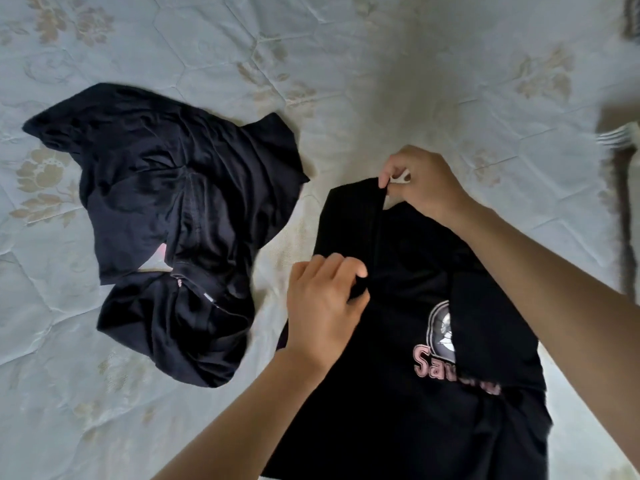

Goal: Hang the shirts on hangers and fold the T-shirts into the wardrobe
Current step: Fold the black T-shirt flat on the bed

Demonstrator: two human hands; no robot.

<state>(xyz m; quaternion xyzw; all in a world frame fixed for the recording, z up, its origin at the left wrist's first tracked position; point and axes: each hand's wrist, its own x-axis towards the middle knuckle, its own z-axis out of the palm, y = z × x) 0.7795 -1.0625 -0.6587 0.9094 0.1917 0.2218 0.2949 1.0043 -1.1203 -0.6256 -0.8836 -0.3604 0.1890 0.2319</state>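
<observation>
Clearly, a black printed T-shirt is being folded on a quilted bedspread, and it serves as the landmark for what follows. It lies flat, and a round emblem with pink lettering is seen on its chest; the lettering is partly covered by a sleeve or side panel that is already turned inward on the shirt's right side.

At the far edge of this T-shirt, a strip of black fabric is pinched between thumb and fingertips of the right hand. The edge is lifted a little there, probably so that the fold line can be kept straight. On the shirt's left side, at about the middle of its length, a fold of cloth is gripped by the curled fingers of the left hand. The two hands appear to hold the same long panel at two places, and it is judged that this side is being brought over toward the middle, so that a narrow rectangle is made.

To the left of the printed T-shirt, near it but apart, a crumpled dark garment is left in a heap, with a little pink showing at its inside. Whether it is one piece or two cannot be told. It is probably waiting for its turn.

Far to the right of the T-shirt, at the edge of the view, a blurred pale object is seen; what it is cannot be told.
</observation>
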